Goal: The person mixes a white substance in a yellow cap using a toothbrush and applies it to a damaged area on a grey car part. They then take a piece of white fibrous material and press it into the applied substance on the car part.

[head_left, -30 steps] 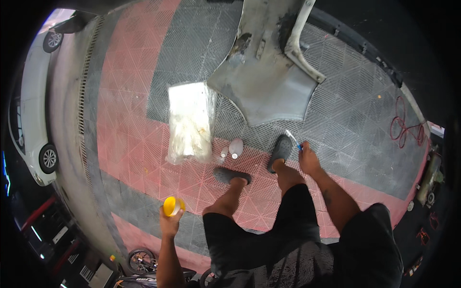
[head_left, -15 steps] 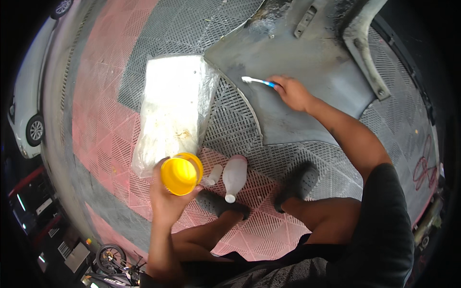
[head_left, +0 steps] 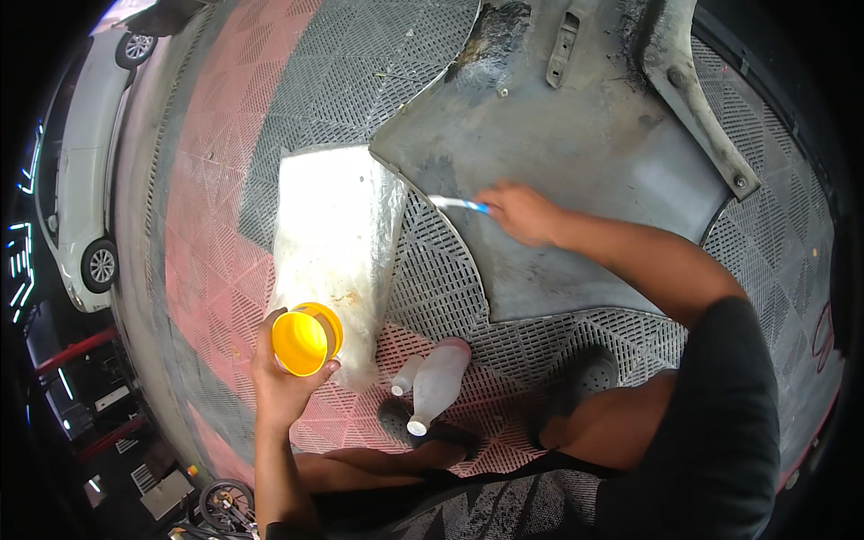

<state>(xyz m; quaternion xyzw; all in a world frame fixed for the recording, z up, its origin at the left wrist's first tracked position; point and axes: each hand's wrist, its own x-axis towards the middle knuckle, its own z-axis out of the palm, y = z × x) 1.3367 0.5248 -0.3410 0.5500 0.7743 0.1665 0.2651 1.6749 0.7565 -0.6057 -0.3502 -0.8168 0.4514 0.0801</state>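
Observation:
My left hand (head_left: 279, 378) grips a yellow cup (head_left: 301, 346) above the lower part of a white, plastic-wrapped bundle (head_left: 328, 216). My right hand (head_left: 522, 216) holds a white-and-blue toothbrush (head_left: 457, 203) over the left edge of a large grey, stained metal panel (head_left: 585, 144), its bristle end near that edge and blurred. Whether the bristles touch the metal I cannot tell. Below the bundle, a larger translucent bottle (head_left: 439, 382) and a smaller one (head_left: 405, 376) lie on the tiled floor by my feet.
Red and grey slotted floor tiles (head_left: 207, 270) surround the panel and bundle. A white car (head_left: 81, 180) stands at the far left, past a floor drain. A bicycle (head_left: 225, 504) is at the lower left edge. A red hose (head_left: 823, 333) lies at the far right.
My view has moved over the panel as I bent forward. My right hand has reached out from beside my foot to the panel's left edge; my left hand and cup have come up toward the bundle.

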